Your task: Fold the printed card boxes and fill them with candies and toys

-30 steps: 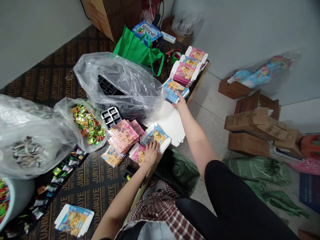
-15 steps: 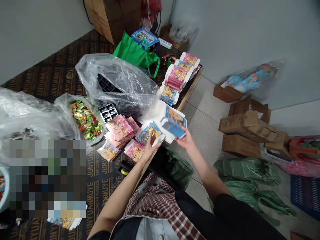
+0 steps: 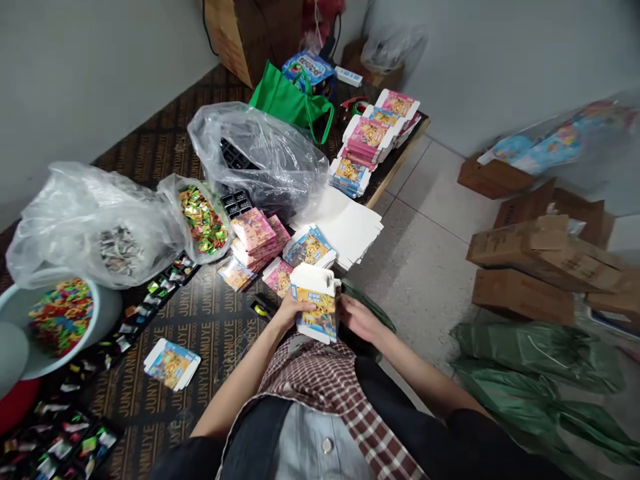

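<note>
In front of my apron I hold a stack of flat blue-and-yellow printed cartons [image 3: 317, 317], with white flaps at its top. My left hand [image 3: 291, 312] grips the stack's left side, thumb across the front. At the stack's right edge my right hand [image 3: 361, 319] is closed on it, its fingertips hidden behind the cartons. Just beyond lie more blue cartons [image 3: 309, 250] and a pink carton [image 3: 278, 277] on the table. White blank-side cartons [image 3: 347, 223] lie to the right of these, near the table edge. Pink cartons [image 3: 254, 233] are piled to the left.
Clear bags hold black trays [image 3: 237, 200] and wrapped sweets [image 3: 203, 220]. A tub [image 3: 107, 310] of colourful small pieces stands left, near filled black trays [image 3: 60, 440]. A single blue carton [image 3: 173, 365] lies on the table [image 3: 215, 347]. Brown boxes [image 3: 523, 297] and green sacks [image 3: 540, 353] are on the floor.
My right hand has brought the blue cartons from above the white ones toward my body. My left hand has left the cartons on the table and now grips this stack. The view has shifted left.
</note>
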`<control>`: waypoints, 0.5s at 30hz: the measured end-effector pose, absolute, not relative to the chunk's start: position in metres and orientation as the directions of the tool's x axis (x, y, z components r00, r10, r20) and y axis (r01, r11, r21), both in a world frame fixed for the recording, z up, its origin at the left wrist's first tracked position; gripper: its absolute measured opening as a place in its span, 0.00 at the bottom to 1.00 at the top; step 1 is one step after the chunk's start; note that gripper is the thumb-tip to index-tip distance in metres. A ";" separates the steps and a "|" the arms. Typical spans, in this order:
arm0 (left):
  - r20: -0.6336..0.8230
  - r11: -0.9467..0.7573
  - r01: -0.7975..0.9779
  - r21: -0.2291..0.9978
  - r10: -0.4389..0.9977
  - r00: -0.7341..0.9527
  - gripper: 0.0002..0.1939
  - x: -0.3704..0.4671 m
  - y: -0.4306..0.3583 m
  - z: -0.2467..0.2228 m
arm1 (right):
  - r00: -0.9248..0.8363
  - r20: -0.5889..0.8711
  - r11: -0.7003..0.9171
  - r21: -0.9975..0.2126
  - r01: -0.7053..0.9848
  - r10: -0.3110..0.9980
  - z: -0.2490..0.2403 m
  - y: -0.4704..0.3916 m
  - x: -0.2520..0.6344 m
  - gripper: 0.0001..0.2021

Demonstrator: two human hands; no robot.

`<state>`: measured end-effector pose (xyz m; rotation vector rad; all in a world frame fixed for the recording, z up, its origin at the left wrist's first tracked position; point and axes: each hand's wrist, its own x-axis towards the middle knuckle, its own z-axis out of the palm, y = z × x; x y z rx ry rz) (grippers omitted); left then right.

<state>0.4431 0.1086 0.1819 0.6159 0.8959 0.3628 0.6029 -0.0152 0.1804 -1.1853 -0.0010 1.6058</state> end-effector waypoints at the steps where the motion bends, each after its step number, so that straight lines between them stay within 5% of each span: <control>1: -0.629 0.778 -0.056 0.626 0.545 0.554 0.35 0.444 0.104 0.184 | 0.051 -0.664 -0.410 -0.518 -0.751 0.746 0.179 -0.011 0.605 0.13; 6: -0.668 0.802 -0.092 0.590 0.550 0.502 0.37 0.445 0.093 0.187 | -0.144 -0.683 -0.498 -0.357 -0.790 0.717 0.169 0.004 0.606 0.09; 15: -0.682 0.813 -0.146 0.564 0.559 0.471 0.36 0.438 0.084 0.184 | -0.167 -0.645 -0.520 -0.407 -0.751 0.746 0.170 0.008 0.607 0.08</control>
